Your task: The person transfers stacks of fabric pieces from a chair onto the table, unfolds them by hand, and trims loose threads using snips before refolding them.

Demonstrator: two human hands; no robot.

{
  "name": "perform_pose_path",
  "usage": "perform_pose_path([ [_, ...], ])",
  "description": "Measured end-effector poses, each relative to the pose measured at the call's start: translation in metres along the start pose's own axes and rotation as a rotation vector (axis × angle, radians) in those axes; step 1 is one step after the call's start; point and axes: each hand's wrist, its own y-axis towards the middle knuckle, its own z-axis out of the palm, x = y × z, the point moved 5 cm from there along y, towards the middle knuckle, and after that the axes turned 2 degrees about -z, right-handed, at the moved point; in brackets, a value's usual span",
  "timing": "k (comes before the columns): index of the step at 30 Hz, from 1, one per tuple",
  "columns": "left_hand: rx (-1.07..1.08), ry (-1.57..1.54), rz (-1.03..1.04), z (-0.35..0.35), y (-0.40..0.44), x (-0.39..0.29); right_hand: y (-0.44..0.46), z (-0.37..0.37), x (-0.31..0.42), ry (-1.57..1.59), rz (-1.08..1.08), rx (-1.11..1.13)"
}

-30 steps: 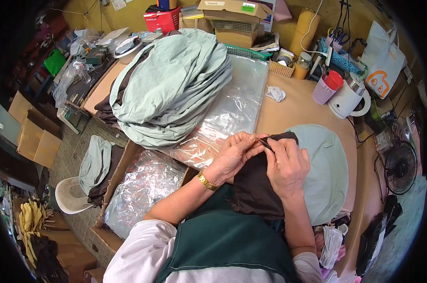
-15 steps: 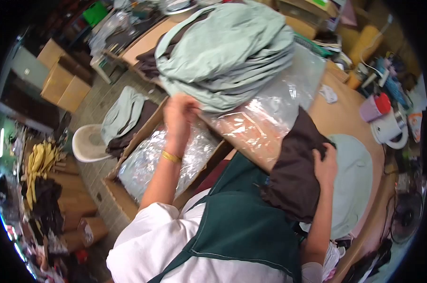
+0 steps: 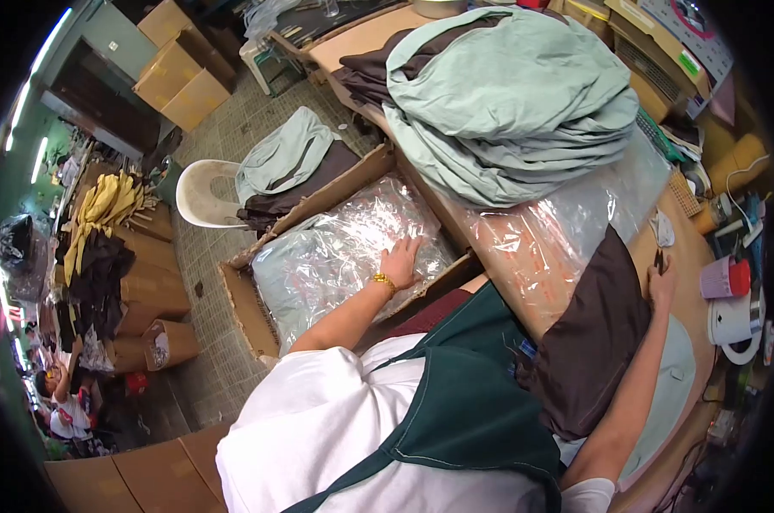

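My left hand (image 3: 400, 262) lies with fingers spread on clear plastic-wrapped packages (image 3: 327, 256) inside an open cardboard box (image 3: 252, 318). On the table to the right, my right hand (image 3: 663, 280) has its fingers closed around a small dark item that I cannot make out. Just beyond it lies a small white object (image 3: 663, 229). A dark brown folded cloth (image 3: 592, 333) rests against my apron and the table edge, beside my right forearm. Flat pale green fabric (image 3: 673, 376) is partly hidden under that arm.
A big heap of pale green cloth (image 3: 515, 111) sits on the table beside clear plastic sheets (image 3: 566, 231). A white chair (image 3: 200, 192) bearing cloth stands left of the box. A pink cup (image 3: 718, 279) and white jug (image 3: 733, 321) are at right. Another person (image 3: 66, 410) is far left.
My left hand has moved from beside the green heap down onto the plastic packages. My right hand has left the brown cloth and reached forward near the white object. The view has shifted left.
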Motion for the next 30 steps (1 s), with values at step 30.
perform_pose_path([
  [30, 0.649, -0.981, 0.851, -0.267, -0.054, -0.179, -0.246, -0.282, 0.068, 0.486, -0.081, -0.365],
])
